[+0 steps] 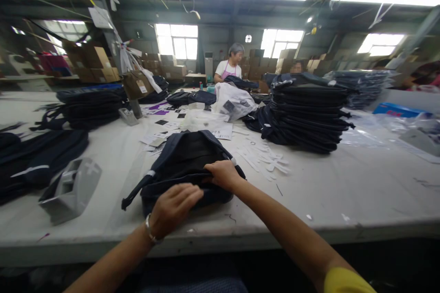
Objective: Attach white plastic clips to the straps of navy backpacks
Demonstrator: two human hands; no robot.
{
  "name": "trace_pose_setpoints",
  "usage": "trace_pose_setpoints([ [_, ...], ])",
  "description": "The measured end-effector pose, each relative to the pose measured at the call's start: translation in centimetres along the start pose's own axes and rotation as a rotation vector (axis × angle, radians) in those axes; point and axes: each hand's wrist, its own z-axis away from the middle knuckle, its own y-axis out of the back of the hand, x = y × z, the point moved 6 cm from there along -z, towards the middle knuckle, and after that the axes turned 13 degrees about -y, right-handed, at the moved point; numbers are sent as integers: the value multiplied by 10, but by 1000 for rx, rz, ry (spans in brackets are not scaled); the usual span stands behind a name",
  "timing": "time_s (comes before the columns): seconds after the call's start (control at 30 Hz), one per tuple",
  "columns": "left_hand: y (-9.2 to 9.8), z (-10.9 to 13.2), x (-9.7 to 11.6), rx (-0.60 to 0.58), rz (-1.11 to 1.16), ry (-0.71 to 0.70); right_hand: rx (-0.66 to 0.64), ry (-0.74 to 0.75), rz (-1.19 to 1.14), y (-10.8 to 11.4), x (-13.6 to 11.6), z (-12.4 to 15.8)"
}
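Note:
A dark navy backpack (pixel 187 155) lies flat on the white table (pixel 343 183) right in front of me. My left hand (pixel 173 208) rests on its near edge with the fingers curled down onto the fabric; a bracelet is on that wrist. My right hand (pixel 223 174) grips the fabric at the middle of the bag, fingers closed on it. A strap (pixel 135 192) trails off the bag's left side.
A tall stack of dark backpacks (pixel 305 112) stands at the right, more lie at the left (pixel 85 107). A grey tape dispenser (pixel 70 190) sits near left. White tags (pixel 264 158) and paper labels are scattered about. A person in a white top (pixel 229 66) works at the far side.

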Motion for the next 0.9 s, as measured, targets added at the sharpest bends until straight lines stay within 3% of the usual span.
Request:
trace_pose_setpoints([
  [0.1, -16, 23, 28, -48, 40, -146, -5, 7, 14, 9, 3, -7],
  [0.23, -16, 34, 41, -98, -38, -171, -58, 38, 10, 37, 3, -10],
  [0.37, -11, 33, 52, -105, -46, -97, -157, 201, -57, 54, -7, -6],
  [0.53, -68, 40, 40, -288, 142, 200, -362, 218, -26, 17, -4, -24],
  [0.63, -94, 46, 29, -381, 224, 277, -362, 138, -57, -4, 11, -42],
  [0.77, -87, 41, 22, -286, 177, 66, -321, 127, -89, -14, 26, -54],
  [0.9, -79, 24, 26, -169, 187, -152, -313, 228, -121, -7, 18, -56],
])
